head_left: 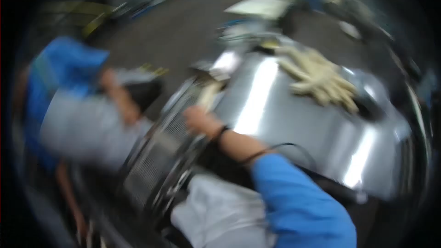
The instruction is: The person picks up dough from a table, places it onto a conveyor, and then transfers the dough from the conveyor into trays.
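Observation:
My right hand point(200, 121) reaches in from the lower right, in a blue sleeve with a dark band at the wrist. Its fingers look curled closed. A pale yellowish bar-like piece point(210, 93) runs up from the hand; motion blur hides its exact kind. Below and to the left of the hand lies a long perforated metal tray or track point(154, 167). On the shiny metal surface point(294, 131) to the right rests a pair of cream work gloves point(319, 78), apart from my hand. My left hand is out of sight.
On the left a person in a blue shirt and pale apron point(87, 126) stands close to the perforated metal, one hand point(131, 114) near its edge. A thin black cable point(294, 145) loops by my forearm. Papers point(257, 7) and blurred items sit at the far end.

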The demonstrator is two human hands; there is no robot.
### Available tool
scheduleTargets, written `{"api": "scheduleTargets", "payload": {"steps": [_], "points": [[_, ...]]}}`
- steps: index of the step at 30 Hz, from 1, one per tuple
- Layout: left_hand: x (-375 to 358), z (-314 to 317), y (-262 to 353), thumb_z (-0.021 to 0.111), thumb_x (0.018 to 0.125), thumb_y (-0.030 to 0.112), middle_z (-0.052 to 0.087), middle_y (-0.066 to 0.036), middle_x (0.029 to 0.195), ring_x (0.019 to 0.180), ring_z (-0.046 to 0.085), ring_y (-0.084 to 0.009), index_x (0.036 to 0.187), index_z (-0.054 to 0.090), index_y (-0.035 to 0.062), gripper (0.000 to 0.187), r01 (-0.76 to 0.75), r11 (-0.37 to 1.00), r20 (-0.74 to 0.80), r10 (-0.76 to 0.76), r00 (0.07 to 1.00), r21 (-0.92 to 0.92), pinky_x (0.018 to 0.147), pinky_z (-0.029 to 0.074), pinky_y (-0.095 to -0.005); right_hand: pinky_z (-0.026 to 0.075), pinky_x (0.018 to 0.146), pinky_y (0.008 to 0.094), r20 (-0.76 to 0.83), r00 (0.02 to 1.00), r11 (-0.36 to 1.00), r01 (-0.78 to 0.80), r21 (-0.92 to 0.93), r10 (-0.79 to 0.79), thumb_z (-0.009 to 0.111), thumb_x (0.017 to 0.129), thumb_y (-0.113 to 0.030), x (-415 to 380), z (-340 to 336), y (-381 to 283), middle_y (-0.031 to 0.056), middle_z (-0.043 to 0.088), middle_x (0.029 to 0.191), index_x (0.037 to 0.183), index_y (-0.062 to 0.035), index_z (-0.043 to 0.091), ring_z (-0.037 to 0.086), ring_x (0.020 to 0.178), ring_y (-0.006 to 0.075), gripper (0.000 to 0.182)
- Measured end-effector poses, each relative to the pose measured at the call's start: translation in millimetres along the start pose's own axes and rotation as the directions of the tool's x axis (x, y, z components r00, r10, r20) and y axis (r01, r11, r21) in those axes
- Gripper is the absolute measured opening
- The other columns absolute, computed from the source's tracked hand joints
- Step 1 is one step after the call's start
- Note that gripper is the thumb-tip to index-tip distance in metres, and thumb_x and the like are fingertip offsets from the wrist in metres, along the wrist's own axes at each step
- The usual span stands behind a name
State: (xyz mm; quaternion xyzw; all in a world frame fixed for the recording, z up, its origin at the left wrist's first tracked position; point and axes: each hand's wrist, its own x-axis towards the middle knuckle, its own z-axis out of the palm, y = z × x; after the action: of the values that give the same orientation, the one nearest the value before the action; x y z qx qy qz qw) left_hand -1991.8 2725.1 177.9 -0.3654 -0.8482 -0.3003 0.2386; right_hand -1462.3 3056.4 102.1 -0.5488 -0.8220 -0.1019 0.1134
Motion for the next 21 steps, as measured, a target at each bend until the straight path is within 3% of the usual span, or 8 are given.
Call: {"api": "scheduleTargets", "payload": {"steps": [3, 6, 7, 9, 14, 17, 19, 21], "points": [[-36.0, -29.2, -46.9, 0.078, 0.075, 0.042, 0.052, -0.026, 0.126, 0.120, 0.047, -0.0417, 0.128, 0.048, -0.0081, 0.079, 0.169, 0.985, -0.065, -0.166, 0.984, 0.045, 0.103, 0.038, -0.0435, 0.045, 0.085, 0.0420, -0.041, 0.991, 0.989, 0.124, -0.079, -0.127, 0.065, 0.074, -0.019, -33.4, -37.4, -1.9, 0.0127, 0.059, 0.101, 0.091, -0.0091, 0.069, 0.052, 0.104, 0.0291, 0.020], [-75.2, -31.7, -63.3, 0.075, 0.078, 0.028, 0.035, -0.028, 0.143, 0.136, 0.027, -0.0428, 0.138, 0.042, -0.0004, 0.075, -0.035, 0.984, -0.146, 0.061, 0.987, 0.177, 0.112, 0.021, -0.0520, 0.046, 0.089, 0.0458, -0.233, 0.954, 0.976, 0.207, 0.063, -0.187, 0.074, 0.068, -0.011, -29.9, -35.5, -4.5, 0.0191, 0.059, 0.103, 0.102, -0.0058, 0.066, 0.055, 0.102, 0.0375, 0.035], [-88.6, -32.6, -64.9, 0.073, 0.078, 0.019, 0.032, -0.024, 0.147, 0.137, 0.023, -0.0445, 0.138, 0.044, 0.0050, 0.068, 0.006, 0.996, -0.133, 0.006, 0.991, 0.093, 0.112, 0.020, -0.0532, 0.047, 0.092, 0.0452, 0.151, 0.988, 0.971, 0.005, 0.237, -0.042, 0.075, 0.064, -0.006, -16.5, -87.7, -31.7, 0.0227, 0.059, 0.111, 0.103, -0.0037, 0.065, 0.056, 0.107, 0.0378, 0.040], [-79.8, -47.8, -42.3, 0.071, 0.078, 0.014, 0.030, -0.022, 0.149, 0.138, 0.022, -0.0453, 0.136, 0.046, 0.0058, 0.064, -0.064, 0.998, -0.076, 0.066, 0.995, 0.020, 0.112, 0.021, -0.0537, 0.050, 0.088, 0.0404, 0.101, 0.990, 0.938, 0.056, 0.343, -0.096, 0.075, 0.066, -0.004, 17.4, -108.8, -43.4, 0.0191, 0.063, 0.110, 0.104, -0.0031, 0.064, 0.062, 0.102, 0.0323, 0.039], [-73.8, -62.3, -27.0, 0.067, 0.078, 0.010, 0.037, -0.018, 0.145, 0.139, 0.023, -0.0421, 0.129, 0.054, 0.0072, 0.053, -0.052, 0.998, -0.019, 0.052, 0.998, 0.043, 0.112, 0.019, -0.0551, 0.054, 0.070, 0.0325, 0.016, 0.993, 0.250, 0.013, 0.968, -0.116, 0.074, 0.070, -0.003, 79.5, -224.4, -118.0, 0.0066, 0.066, 0.090, 0.104, -0.0021, 0.061, 0.066, 0.080, 0.0190, 0.036], [-49.7, -79.5, 4.0, 0.065, 0.077, 0.010, 0.041, -0.016, 0.142, 0.139, 0.023, -0.0405, 0.122, 0.060, 0.0077, 0.045, -0.088, 0.995, 0.037, 0.086, 0.996, 0.055, 0.114, 0.017, -0.0549, 0.054, 0.070, 0.0316, 0.007, 1.000, -0.032, -0.007, 0.999, -0.013, 0.073, 0.075, -0.007, 127.5, -297.1, -163.7, 0.0099, 0.066, 0.092, 0.105, 0.0000, 0.061, 0.066, 0.084, 0.0201, 0.032], [-36.7, -77.9, 1.0, 0.066, 0.077, 0.009, 0.041, -0.017, 0.143, 0.140, 0.022, -0.0403, 0.119, 0.062, 0.0073, 0.043, -0.088, 0.996, 0.082, 0.089, 0.993, -0.017, 0.114, 0.017, -0.0549, 0.056, 0.080, 0.0306, -0.047, 0.982, -0.181, 0.013, 0.983, -0.184, 0.068, 0.086, -0.023, 170.3, -311.5, -205.4, 0.0126, 0.064, 0.105, 0.116, 0.0009, 0.057, 0.065, 0.096, 0.0220, 0.040], [-27.0, -80.4, 0.8, 0.067, 0.075, 0.001, 0.039, -0.016, 0.145, 0.140, 0.023, -0.0409, 0.118, 0.061, 0.0064, 0.043, -0.074, 0.997, 0.087, 0.075, 0.993, -0.011, 0.113, 0.023, -0.0524, 0.054, 0.090, 0.0303, -0.124, 0.953, -0.517, -0.039, 0.855, -0.277, 0.067, 0.087, -0.015, 172.2, -332.6, -260.6, 0.0184, 0.057, 0.120, 0.130, 0.0036, 0.046, 0.063, 0.104, 0.0253, 0.051]]}}
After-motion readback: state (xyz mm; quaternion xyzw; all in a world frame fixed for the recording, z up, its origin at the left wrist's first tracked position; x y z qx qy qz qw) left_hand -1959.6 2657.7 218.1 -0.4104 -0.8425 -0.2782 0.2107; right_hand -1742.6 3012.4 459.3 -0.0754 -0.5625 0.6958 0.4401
